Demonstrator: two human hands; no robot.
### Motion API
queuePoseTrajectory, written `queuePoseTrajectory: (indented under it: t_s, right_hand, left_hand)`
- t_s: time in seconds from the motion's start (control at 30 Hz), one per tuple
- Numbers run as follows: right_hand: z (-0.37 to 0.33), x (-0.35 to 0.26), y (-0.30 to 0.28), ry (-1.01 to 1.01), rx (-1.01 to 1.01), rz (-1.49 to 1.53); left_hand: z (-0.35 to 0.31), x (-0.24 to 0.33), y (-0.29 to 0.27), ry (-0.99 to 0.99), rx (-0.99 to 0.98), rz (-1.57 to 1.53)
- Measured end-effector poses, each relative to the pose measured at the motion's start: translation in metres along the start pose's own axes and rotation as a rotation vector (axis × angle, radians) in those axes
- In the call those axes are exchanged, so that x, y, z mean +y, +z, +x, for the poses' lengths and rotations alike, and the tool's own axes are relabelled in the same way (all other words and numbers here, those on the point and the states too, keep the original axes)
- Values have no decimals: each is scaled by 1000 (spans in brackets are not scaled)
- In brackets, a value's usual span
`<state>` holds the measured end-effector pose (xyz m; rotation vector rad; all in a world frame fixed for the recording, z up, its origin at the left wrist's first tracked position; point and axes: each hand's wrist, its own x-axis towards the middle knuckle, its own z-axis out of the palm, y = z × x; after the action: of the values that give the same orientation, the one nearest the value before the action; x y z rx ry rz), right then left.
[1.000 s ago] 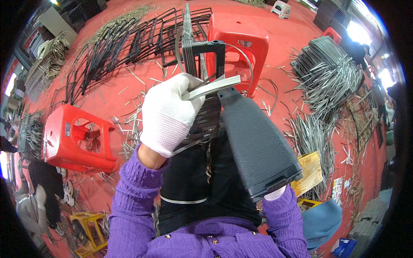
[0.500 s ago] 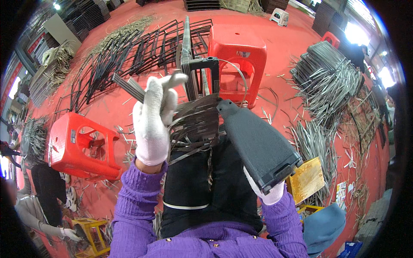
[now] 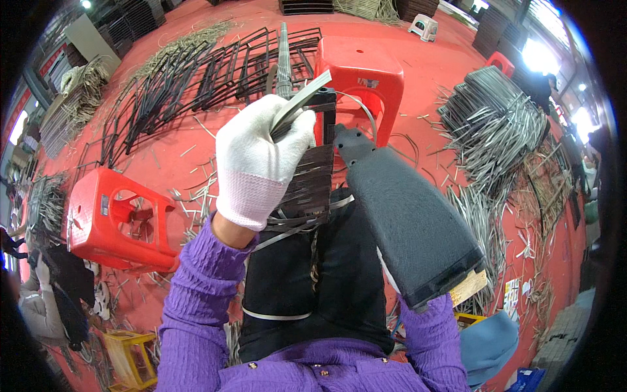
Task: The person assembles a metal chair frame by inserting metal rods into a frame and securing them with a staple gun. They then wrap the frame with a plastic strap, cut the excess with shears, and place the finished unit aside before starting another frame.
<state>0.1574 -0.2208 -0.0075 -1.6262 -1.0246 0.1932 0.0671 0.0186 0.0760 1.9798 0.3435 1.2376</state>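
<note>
My left hand (image 3: 261, 160), in a white knit glove, is closed round flat grey strips (image 3: 307, 99) whose ends stick out up and to the right. Just beyond and beside it stands a dark frame (image 3: 328, 124) with dark brown-grey strips (image 3: 310, 183) wrapped close together across it, over my lap. On the right, a dark grey tapered hand tool (image 3: 415, 222) points its narrow, holed nose at this frame. Beneath its body my gloved right hand (image 3: 390, 271) grips the tool; most of the fingers are hidden by it.
Red plastic stools stand ahead (image 3: 359, 62) and at the left (image 3: 117, 215). Black metal frames (image 3: 196, 85) lie on the red floor beyond. Bundles of grey strips (image 3: 493, 124) are heaped at the right, near a blue cloth (image 3: 490, 346). Another person (image 3: 42, 313) sits at the lower left.
My left hand has moved right, closer to the frame, and the strips in it now point up and right instead of up and left. The tool has shifted slightly towards me and right.
</note>
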Motion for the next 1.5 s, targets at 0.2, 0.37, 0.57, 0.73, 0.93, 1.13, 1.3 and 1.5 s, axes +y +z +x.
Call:
queuePoseTrajectory:
  t_s: [0.2, 0.37, 0.57, 0.73, 0.93, 1.13, 1.3, 1.5]
  right_hand:
    - [16, -7, 0, 275, 53, 574]
    - [24, -12, 3, 143, 44, 419]
    - [30, -27, -7, 12, 0, -157]
    - [30, -34, -2, 38, 1, 106]
    - [23, -41, 4, 50, 5, 261]
    - [15, -38, 3, -164, 4, -66]
    - [7, -31, -4, -215, -42, -249]
    - [-4, -23, -8, -43, -78, -172]
  left_hand:
    - [3, 2, -2, -6, -33, 48]
    - [3, 2, -2, -13, -32, 110]
    - [8, 1, -8, -9, -102, 140]
    - [8, 6, -18, 377, 174, 146]
    - [-33, 17, -29, 90, -41, -349]
    - [-33, 20, -31, -187, -132, -428]
    - [-22, 20, -32, -521, -119, -652]
    - [-11, 19, -41, -610, -348, -574]
